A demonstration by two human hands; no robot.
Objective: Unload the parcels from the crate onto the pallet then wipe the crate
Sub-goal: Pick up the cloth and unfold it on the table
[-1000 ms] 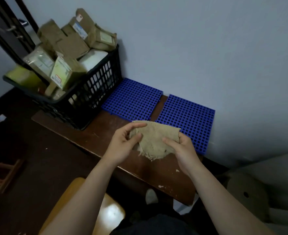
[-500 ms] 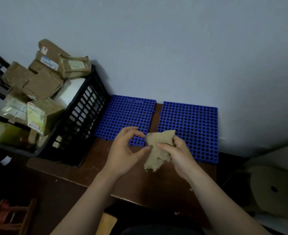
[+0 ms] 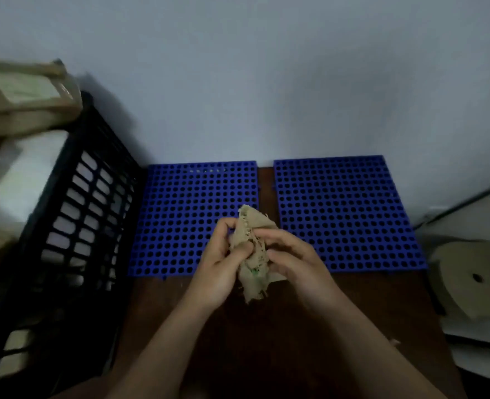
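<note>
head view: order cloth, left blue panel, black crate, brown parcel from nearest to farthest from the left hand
1. cloth, gripped by the left hand
2. left blue panel, just behind it
3. black crate, far left
4. brown parcel, upper left, atop crate

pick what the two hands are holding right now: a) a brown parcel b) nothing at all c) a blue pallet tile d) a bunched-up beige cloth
d: the left hand and right hand both grip a crumpled, frayed beige cloth between them, in front of the blue pallet, while the parcels sit in the black crate.
</note>
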